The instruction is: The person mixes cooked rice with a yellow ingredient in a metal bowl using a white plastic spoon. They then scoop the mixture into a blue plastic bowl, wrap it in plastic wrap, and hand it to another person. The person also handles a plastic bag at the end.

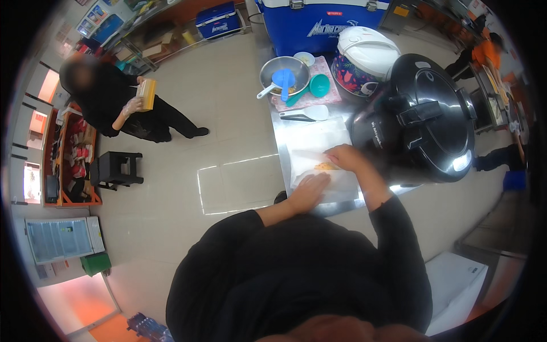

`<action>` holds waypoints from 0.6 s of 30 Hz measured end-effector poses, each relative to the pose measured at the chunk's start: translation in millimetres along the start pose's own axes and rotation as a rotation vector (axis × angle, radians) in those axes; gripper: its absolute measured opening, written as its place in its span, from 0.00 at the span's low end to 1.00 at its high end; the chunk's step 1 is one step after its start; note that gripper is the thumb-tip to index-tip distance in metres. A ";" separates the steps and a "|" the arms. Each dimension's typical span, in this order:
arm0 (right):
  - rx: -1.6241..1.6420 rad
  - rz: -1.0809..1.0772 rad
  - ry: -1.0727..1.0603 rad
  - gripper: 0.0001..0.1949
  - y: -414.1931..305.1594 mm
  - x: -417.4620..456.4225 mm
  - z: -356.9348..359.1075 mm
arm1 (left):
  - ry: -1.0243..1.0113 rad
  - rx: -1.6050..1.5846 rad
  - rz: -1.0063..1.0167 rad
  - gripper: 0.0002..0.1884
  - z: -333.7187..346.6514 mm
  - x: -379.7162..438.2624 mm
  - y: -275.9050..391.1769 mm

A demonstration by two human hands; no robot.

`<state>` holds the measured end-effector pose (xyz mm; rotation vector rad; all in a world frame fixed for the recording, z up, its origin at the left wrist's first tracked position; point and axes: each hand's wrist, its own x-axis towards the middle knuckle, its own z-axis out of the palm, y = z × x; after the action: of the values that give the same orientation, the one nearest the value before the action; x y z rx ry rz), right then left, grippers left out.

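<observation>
A sheet of white wrapping paper (302,161) lies on a steel-topped table in front of me, with a small heap of yellowish-orange food (326,166) showing between its folds. My left hand (311,193) rests flat on the near flap of the paper, just below the food. At the far side, my right hand (345,157) has its thumb and fingers closed on the paper's raised edge, right above the food. More white paper (327,130) lies flat beyond this sheet. A white rice paddle (315,112) sits past it, beside a dark-handled utensil.
A large black Miyako rice cooker (427,119) stands close on my right. Behind are a floral rice cooker (352,70), a blue cooler box (320,25), a metal pan (273,70) and a green ladle (319,85). To the left, a person (107,98) holds a yellow box.
</observation>
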<state>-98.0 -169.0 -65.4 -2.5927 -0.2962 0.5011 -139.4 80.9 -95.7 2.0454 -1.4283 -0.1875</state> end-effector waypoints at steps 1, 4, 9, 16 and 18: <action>0.001 -0.050 0.039 0.18 -6.3 -11.3 2.8 | -0.002 -0.005 -0.007 0.32 1.0 -0.6 -0.5; -0.052 -0.200 0.279 0.19 -12.0 -41.2 22.7 | -0.003 0.001 -0.012 0.32 2.1 -1.3 -0.2; -0.231 -0.301 0.507 0.21 -23.6 -71.3 54.8 | -0.021 -0.042 -0.039 0.32 4.0 -1.0 -0.1; -0.260 -0.278 0.615 0.22 -28.6 -75.2 86.1 | -0.054 -0.185 -0.240 0.28 18.8 -25.4 -36.0; -0.270 -0.283 0.611 0.22 -28.4 -75.7 86.3 | 0.119 -0.193 -0.381 0.26 22.4 -38.2 -51.8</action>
<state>-204.5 -130.9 -99.6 -2.7387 -0.5292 -0.4560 -123.7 116.7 -151.5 2.1089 -0.9029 -0.3418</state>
